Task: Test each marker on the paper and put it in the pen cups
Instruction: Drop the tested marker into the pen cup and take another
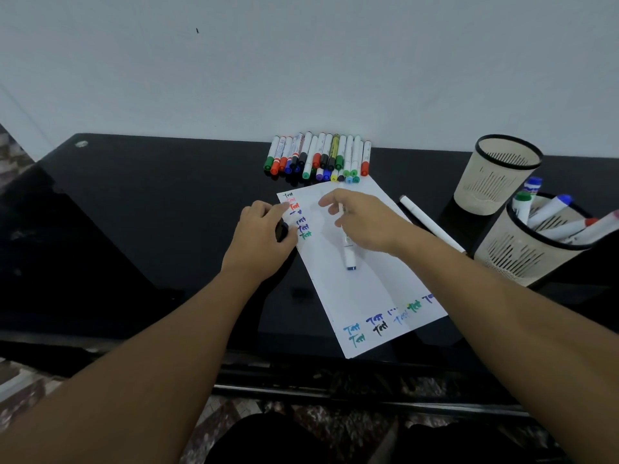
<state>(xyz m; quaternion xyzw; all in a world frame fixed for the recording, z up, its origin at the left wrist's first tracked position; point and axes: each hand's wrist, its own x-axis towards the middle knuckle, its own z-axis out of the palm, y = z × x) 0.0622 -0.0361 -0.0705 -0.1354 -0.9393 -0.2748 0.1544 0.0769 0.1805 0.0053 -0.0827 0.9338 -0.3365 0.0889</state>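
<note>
On the black desk point(150, 202) a sheet of paper point(361, 296) lies at a slant, and it already carries two batches of test words: a short column in black, red, blue and green at its far left corner, and a looser cluster in blue, black and green along its near edge. Judging from that and from the nearer pen cup point(522, 252), which holds about five capped markers, the task looks partly done. Behind it, the farther pen cup point(495, 175) shows nothing inside from this angle.

Much is left. A row of untested markers point(320, 157), well over a dozen, lies against the wall beyond the paper, and a lone white marker point(432, 223) rests on the desk between the paper and the cups.

Over the paper, the right hand point(365, 219) has its grip curled round a white marker with a blue end point(348, 249), tip toward the far side, apparently about to write. Beside it, the left hand point(261, 239) pins the paper's left edge, fingers closed on a small dark cap point(281, 231).
</note>
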